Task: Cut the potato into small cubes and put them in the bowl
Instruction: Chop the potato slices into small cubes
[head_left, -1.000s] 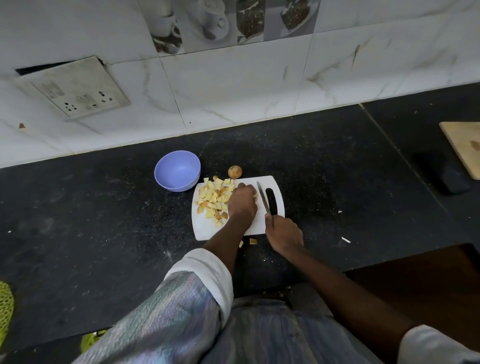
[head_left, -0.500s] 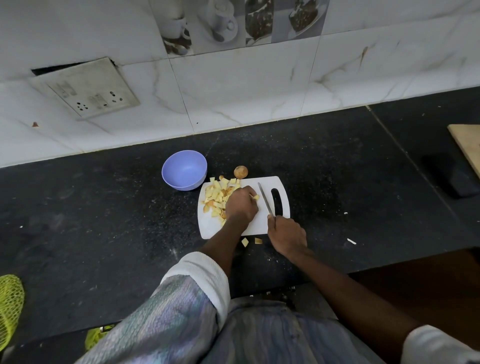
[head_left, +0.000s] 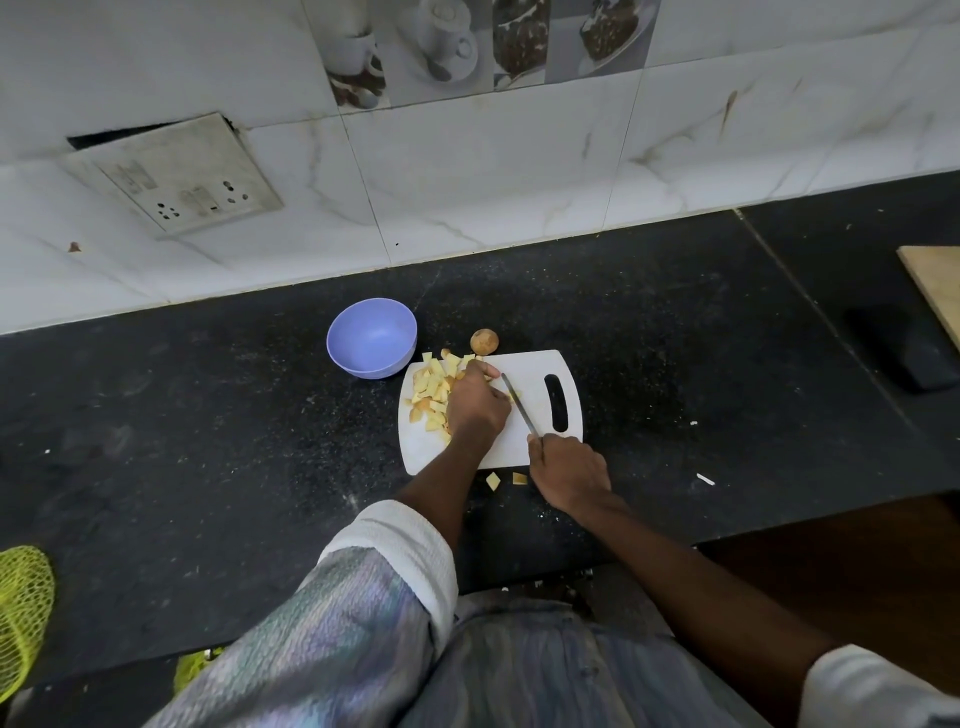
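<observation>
— What's the right hand (head_left: 569, 470) doing?

— Its fingers are curled round the handle of a knife (head_left: 518, 405), near the front edge of the white cutting board (head_left: 530, 441). The blade slants away from it, up and to the left across the board, and the tip ends right beside the left hand (head_left: 475, 402).

— And that left hand?

— It's knuckles up on the board with the fingers bent down over something. I can see a sliver of yellow at the fingertips next to the blade, so it looks to be pressing on a piece of potato, but the hand hides most of it and I can't tell how firmly it holds.

— Where's the rest of the potato?

— The cut potato pieces (head_left: 431, 387) lie in a loose heap on the left part of the board, partly under the left hand. Two stray cubes (head_left: 504, 479) sit on the black counter (head_left: 208, 415) just off the board's front edge, between the two wrists. A small round brown potato end (head_left: 484, 342) sits on the counter touching the board's back edge.

— The bowl?

— The lilac bowl (head_left: 372, 338) stands upright on the counter just beside the board's back left corner. I see no potato in it.

— Anything else around?

— A socket plate (head_left: 171, 174) on the tiled wall behind, a wooden board (head_left: 935, 286) at the far right, and some yellow-green mesh (head_left: 23, 613) at the left edge.
</observation>
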